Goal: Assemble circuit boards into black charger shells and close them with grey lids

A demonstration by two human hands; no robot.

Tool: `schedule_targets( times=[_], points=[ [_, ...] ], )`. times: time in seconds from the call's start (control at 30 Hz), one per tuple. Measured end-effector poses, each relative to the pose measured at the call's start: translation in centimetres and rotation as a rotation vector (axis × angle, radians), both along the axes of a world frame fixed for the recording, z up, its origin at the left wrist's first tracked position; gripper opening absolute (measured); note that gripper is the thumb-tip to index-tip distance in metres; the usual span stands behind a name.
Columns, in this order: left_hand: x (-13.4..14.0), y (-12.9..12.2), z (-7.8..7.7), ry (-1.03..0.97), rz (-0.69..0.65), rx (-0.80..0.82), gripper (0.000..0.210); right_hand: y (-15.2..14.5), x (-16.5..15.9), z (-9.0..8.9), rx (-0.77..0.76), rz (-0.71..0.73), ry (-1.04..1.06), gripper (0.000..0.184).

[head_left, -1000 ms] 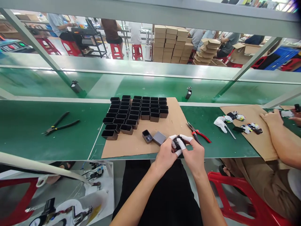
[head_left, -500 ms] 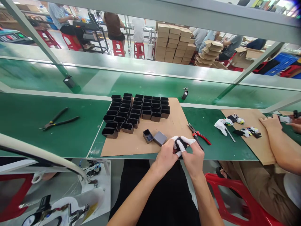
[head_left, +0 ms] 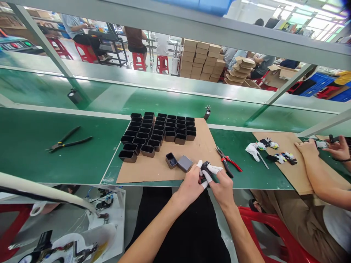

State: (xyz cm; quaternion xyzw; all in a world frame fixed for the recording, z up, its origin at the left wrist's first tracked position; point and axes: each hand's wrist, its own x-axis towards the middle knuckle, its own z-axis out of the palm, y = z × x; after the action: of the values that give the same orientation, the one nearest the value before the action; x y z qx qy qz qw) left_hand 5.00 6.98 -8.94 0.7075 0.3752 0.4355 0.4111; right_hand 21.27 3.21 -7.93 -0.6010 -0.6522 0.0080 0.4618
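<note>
Between my hands is a small black plastic part, partly covered by my fingers, held just above the front edge of the bench. My left hand grips it from the left, my right hand from the right; both wear white finger cots. Just left of my hands, a grey box-shaped case lies on the cardboard sheet. Beside it sits an open black case, tilted toward me. Several more open black cases stand in rows farther back on the cardboard.
Red-handled pliers lie right of my hands, and black-handled pliers rest open at the left. A co-worker's hands work at the far right near small parts. A metal rail crosses overhead.
The camera view has tilted up slightly. My hands still hold the black part, which has turned a little, with the fingers of my right hand shifted on it.
</note>
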Motion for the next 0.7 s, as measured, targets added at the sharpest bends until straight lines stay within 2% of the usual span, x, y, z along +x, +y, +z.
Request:
schedule_targets(
  times=[0.1, 0.2, 0.27, 0.37, 0.43, 0.5, 0.57, 0.7],
  points=[
    [-1.6, -1.9, -0.4, -0.043, 0.086, 0.085, 0.061, 0.2, 1.4, 2.7, 0.135, -0.076, 0.042, 0.018],
    [-4.7, -2.9, -1.1, -0.095, 0.334, 0.188, 0.031, 0.5, 2.6, 4.8, 0.278, -0.215, 0.123, 0.031],
    [-7.3, -2.1, -1.3, -0.121, 0.579, 0.23, 0.016, 1.1, 2.2, 4.7, 0.235, -0.229, 0.157, 0.031],
    [-10.5, 0.6, -1.2, -0.125, 0.871, 0.22, 0.015, 2.4, -0.1, 2.5, 0.044, -0.135, 0.169, 0.022],
    [-11.5, 2.4, -0.9, -0.106, 0.929, 0.176, 0.018, 3.0, -1.6, 0.6, -0.036, -0.116, 0.198, 0.021],
    [-11.7, 3.3, -0.7, -0.08, 0.913, 0.13, 0.019, 3.2, -2.4, -0.6, -0.081, -0.122, 0.256, 0.022],
    [-11.7, 3.4, -0.5, -0.05, 0.884, 0.107, 0.019, 3.3, -2.5, -1.1, -0.104, -0.13, 0.348, 0.025],
    [-11.8, 2.8, -0.3, 0.016, 0.861, 0.118, 0.021, 3.5, -2.5, -1.0, -0.103, -0.114, 0.646, 0.041]
  ],
)
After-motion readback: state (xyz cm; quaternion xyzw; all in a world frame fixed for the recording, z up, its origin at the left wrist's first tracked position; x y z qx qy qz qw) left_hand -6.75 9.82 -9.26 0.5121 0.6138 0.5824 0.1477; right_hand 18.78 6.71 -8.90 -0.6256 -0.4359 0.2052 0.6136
